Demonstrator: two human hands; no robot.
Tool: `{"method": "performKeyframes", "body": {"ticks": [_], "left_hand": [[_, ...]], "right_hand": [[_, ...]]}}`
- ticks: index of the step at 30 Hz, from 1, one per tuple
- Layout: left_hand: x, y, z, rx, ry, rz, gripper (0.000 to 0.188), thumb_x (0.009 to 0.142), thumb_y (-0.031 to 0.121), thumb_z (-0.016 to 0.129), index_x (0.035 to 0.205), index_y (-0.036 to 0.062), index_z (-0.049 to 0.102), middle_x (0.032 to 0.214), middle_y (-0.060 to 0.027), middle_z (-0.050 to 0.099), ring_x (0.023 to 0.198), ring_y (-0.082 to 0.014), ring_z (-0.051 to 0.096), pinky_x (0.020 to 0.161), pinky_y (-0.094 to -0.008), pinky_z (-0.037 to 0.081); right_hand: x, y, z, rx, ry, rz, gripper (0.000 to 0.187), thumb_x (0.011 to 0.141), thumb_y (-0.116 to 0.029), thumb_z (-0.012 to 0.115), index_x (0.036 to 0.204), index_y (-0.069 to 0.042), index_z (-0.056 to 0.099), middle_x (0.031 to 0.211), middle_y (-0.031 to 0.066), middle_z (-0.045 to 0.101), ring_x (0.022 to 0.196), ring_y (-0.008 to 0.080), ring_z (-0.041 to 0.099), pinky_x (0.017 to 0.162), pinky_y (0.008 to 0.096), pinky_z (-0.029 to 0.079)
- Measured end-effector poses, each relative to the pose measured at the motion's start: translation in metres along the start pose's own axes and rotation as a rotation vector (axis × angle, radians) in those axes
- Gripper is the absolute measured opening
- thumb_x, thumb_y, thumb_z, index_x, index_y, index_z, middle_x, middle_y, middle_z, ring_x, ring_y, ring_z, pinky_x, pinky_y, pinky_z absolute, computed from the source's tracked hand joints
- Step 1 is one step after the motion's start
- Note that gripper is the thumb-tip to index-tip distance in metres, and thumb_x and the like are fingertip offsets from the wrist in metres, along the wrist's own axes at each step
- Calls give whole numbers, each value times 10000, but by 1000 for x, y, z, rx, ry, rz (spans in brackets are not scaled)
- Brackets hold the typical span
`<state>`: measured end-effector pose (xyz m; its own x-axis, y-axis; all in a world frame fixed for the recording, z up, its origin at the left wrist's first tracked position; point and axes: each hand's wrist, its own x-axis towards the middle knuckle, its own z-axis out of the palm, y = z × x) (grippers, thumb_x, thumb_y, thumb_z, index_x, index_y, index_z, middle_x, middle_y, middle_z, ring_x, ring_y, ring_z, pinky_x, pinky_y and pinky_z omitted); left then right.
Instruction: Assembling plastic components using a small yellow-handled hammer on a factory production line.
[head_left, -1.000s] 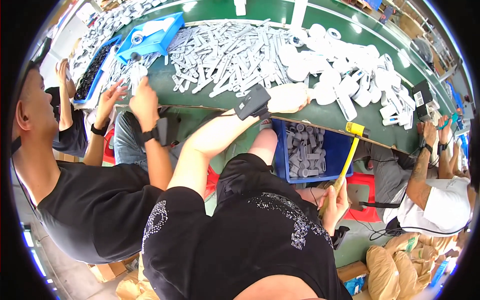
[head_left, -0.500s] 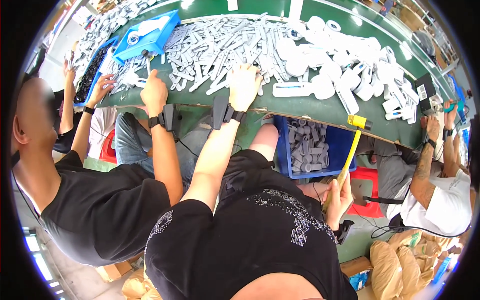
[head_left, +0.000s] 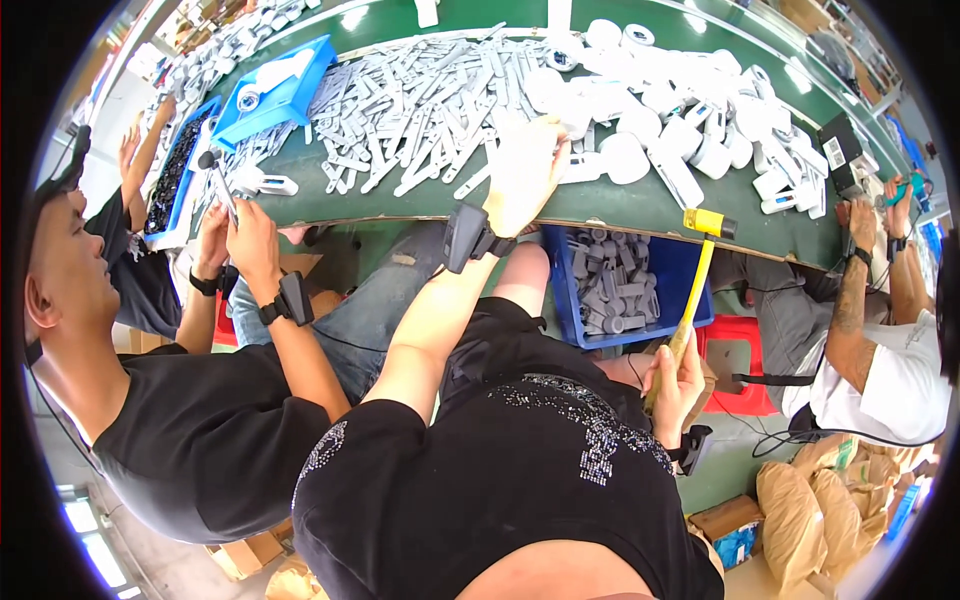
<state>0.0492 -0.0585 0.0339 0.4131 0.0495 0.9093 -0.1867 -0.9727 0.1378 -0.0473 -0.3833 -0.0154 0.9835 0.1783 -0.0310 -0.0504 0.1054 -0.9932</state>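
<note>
My left hand [head_left: 525, 175] reaches over the green bench between a heap of grey plastic strips [head_left: 420, 115] and a pile of white round-headed parts [head_left: 695, 125]. Bent and washed out by glare, its fingers come beside the handle of one white part [head_left: 583, 168]; whether they grip anything is hidden. Low at my right side, my right hand [head_left: 676, 388] is closed around the handle of a mallet [head_left: 711, 224] with a yellow-and-black head. The mallet points up, its head in front of the bench edge.
Below the bench edge stands a blue bin [head_left: 640, 335] of grey parts. A blue tray [head_left: 275, 105] sits far left. To my left, a co-worker in black [head_left: 210, 430] holds a tool; another person in white [head_left: 880, 390] works at right, beside a red stool [head_left: 735, 365].
My left hand has moved right, from the grey strips toward the white parts. My right hand still holds the mallet. The co-worker at left has drawn the tool back toward the bench edge.
</note>
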Motion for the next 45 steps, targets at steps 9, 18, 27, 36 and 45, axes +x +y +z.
{"method": "performKeyframes", "body": {"ticks": [9,18,27,36,45], "left_hand": [[-4,8,-7,-45,-133,-42,162,780,85,726,925,69,654,791,-77,617,657,-223,591,603,-322,475],[-19,37,0,45,-194,-100,218,787,98,691,998,47,668,851,-93,553,727,-266,561,599,-371,453],[-26,37,11,-7,-155,-94,249,761,31,659,1009,15,658,905,-104,571,779,-281,562,620,-383,450],[-24,34,5,-17,-237,-148,250,761,100,694,1011,107,712,870,-55,558,829,-263,516,679,-361,437],[-28,30,14,-340,-261,-502,189,734,102,739,923,108,735,812,-66,608,817,-258,550,707,-355,471]], "right_hand": [[0,1,-3,29,15,20,506,956,-25,527,1433,-24,358,724,15,516,455,62,455,399,187,379],[1,-5,0,10,-49,18,542,950,7,519,1456,-33,329,753,4,524,503,52,462,426,178,398],[0,-7,-1,17,-45,10,538,951,3,522,1454,-34,335,731,-2,515,491,51,461,415,178,385],[28,-22,11,-158,-132,25,527,927,1,562,1428,-58,408,724,-35,500,485,16,423,417,171,354],[93,-41,25,-546,-370,-212,516,902,-11,603,1392,-8,441,1274,139,603,1124,110,542,956,250,415]]}}
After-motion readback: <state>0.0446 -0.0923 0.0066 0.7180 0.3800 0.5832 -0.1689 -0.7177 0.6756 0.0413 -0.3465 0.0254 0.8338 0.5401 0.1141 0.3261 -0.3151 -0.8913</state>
